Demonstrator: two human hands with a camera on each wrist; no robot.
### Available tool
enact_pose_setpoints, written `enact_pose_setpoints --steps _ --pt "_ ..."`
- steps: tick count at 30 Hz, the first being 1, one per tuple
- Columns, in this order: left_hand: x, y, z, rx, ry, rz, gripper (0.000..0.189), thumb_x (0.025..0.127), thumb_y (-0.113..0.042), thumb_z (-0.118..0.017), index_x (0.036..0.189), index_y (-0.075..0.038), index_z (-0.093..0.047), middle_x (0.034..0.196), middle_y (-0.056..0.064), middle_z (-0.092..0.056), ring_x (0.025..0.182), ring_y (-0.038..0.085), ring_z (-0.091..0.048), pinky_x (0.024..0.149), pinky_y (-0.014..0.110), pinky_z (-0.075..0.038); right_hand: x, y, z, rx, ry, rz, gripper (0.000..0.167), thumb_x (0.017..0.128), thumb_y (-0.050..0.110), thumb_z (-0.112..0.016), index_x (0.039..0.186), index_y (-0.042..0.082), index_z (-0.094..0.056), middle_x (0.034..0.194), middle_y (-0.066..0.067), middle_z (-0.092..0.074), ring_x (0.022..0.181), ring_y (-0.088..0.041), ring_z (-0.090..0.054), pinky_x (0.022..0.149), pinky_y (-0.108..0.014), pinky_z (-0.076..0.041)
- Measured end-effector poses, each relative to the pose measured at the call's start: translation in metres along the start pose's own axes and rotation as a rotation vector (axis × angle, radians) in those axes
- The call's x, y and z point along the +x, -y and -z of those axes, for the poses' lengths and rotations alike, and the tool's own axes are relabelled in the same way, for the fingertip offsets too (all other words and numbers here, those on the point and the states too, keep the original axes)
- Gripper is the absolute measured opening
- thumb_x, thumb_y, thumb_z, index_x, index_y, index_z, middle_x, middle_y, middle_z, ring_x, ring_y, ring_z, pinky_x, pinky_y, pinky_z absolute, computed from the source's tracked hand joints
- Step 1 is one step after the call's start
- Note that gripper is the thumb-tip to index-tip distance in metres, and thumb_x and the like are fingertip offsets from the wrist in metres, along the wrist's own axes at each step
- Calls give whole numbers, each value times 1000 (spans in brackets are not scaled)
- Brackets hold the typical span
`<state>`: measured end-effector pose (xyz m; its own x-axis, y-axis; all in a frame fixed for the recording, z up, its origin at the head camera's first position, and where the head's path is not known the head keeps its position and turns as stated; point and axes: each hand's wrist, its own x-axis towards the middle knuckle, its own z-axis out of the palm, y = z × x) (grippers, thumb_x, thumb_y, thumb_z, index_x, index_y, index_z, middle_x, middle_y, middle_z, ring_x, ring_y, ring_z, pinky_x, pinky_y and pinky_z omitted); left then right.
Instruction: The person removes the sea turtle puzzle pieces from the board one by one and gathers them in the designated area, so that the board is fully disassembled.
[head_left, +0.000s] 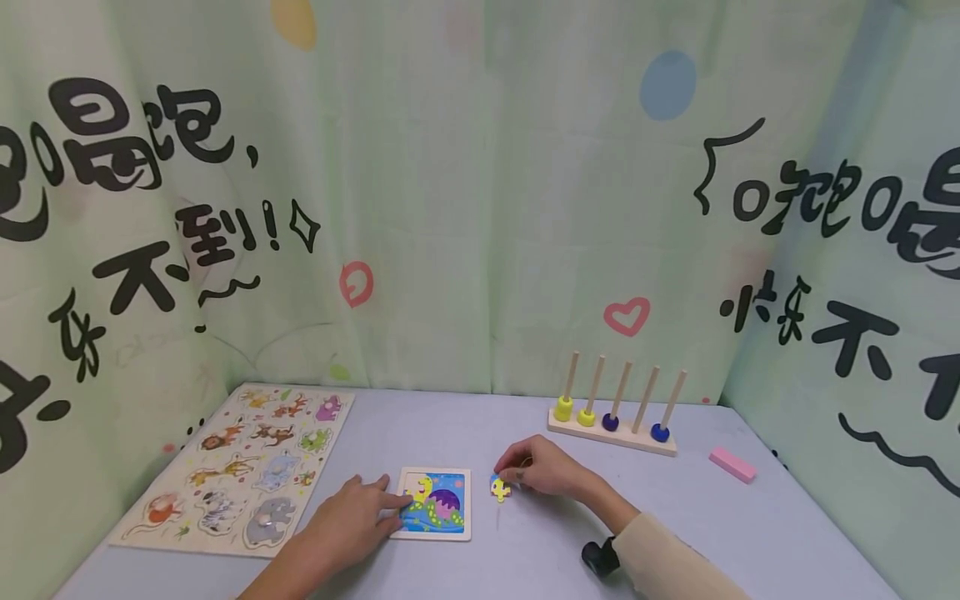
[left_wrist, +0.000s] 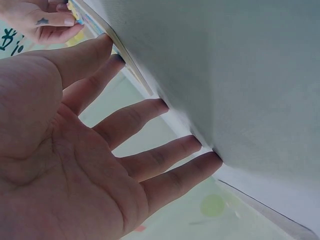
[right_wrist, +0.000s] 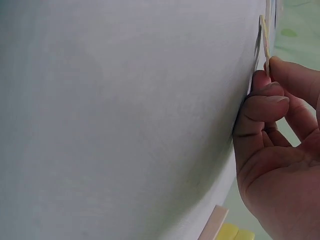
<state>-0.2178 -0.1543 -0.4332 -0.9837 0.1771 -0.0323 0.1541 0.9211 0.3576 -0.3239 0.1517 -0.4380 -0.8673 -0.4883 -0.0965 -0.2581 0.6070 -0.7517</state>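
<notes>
A small square jigsaw puzzle [head_left: 433, 524] in a light wooden frame lies on the table, its picture a yellow and green animal with a purple shell on blue. My left hand [head_left: 351, 521] rests at its left side with fingers spread and fairly straight. In the left wrist view the thumb and index fingertips of the left hand [left_wrist: 95, 135] meet the frame's edge, and the other fingertips reach the table. Just right of the puzzle, my right hand [head_left: 543, 469] pinches a yellow and blue puzzle piece [head_left: 500, 488]. Seen edge-on in the right wrist view, the thin piece [right_wrist: 265, 42] is tilted up.
A large animal puzzle board [head_left: 247, 467] lies at the left. Toward the back right stands a wooden peg stand [head_left: 611, 433] with yellow and dark blue pieces on several pegs. A pink block [head_left: 732, 465] lies farther right. Printed curtains [head_left: 487, 208] enclose the table.
</notes>
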Motion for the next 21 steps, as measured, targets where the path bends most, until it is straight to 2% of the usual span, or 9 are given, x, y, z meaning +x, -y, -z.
enact_pose_setpoints --steps 9,21 --pt "2 1 -1 -2 20 19 28 96 -28 -77 125 -28 -80 153 19 -61 144 61 -46 110 78 -40 -1 2 -1 -21 -8 -1 10 98 13 -75 106 9 -80 94 -2 -72 78 -15 -56 65 -23 -48" --pt "2 -1 0 2 28 29 29 97 -28 -77 125 -28 -80 153 19 -61 144 61 -46 111 78 -40 -1 -1 1 9 -6 -13 11 100 14 -73 107 8 -80 94 -2 -72 72 -13 -55 62 -23 -47"
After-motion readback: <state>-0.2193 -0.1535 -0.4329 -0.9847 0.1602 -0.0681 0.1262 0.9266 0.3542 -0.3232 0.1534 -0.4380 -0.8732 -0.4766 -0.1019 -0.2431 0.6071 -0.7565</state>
